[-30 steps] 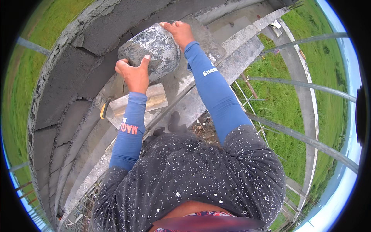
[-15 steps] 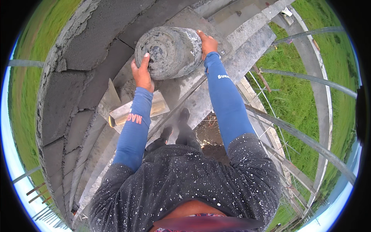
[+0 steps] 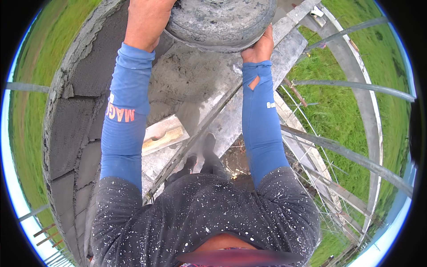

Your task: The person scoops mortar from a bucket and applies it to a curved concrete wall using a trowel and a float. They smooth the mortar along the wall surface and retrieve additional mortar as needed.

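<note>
A round grey bucket (image 3: 219, 22), crusted with cement, fills the top middle, raised close to the camera. My left hand (image 3: 147, 22) grips it on the left, its fingertips partly out of frame. My right hand (image 3: 259, 46) holds its lower right side, fingers curled against it. Beneath lies a cement-smeared ledge (image 3: 191, 80) with a flat float (image 3: 164, 134) that has a pale handle, lying near my left forearm.
A curved block wall (image 3: 78, 124) with rough mortar runs down the left. At right are metal pipes (image 3: 338, 149), a curved concrete beam (image 3: 369, 120) and grass far below. My feet (image 3: 208, 147) stand on a narrow grey plank beside a drop with scaffolding.
The bucket has risen from over the ledge toward the top of the view and looks larger. Both my hands moved with it, still gripping, uncovering the ledge and mortar beneath.
</note>
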{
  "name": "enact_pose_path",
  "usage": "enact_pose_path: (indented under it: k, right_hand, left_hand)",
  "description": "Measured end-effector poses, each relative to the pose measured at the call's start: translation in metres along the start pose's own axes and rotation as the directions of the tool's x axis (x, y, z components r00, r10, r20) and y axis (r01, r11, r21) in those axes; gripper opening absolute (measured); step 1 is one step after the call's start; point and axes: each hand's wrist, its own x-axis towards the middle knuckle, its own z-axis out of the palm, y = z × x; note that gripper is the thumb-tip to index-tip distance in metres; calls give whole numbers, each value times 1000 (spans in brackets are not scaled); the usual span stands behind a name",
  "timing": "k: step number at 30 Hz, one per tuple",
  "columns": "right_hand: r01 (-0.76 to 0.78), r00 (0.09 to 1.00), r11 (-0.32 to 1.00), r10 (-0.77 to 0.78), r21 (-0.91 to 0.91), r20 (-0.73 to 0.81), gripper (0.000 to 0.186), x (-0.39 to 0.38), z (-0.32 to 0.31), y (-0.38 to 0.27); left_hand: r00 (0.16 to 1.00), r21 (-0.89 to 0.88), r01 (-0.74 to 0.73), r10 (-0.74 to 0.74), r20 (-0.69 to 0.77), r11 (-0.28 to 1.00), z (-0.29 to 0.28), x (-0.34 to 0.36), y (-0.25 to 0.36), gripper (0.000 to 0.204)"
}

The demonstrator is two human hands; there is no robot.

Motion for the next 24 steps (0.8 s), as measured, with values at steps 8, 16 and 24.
enact_pose_path:
  k: [8,16,24]
  right_hand:
    - [27,839,1000,-23,0,-544,38,-11,-99,81]
    - [183,973,979,-168,88,-157,36,0,-53,45]
    - [105,819,993,-112,-45,-562,42,-29,-96,74]
  left_hand:
    - [796,464,539,-606,-6,703,20,25,-184,94]
    - [1000,218,-21,18,18,976,9,12,-96,69]
    - [905,380,389,-426,14,839,5,-10,-155,88]
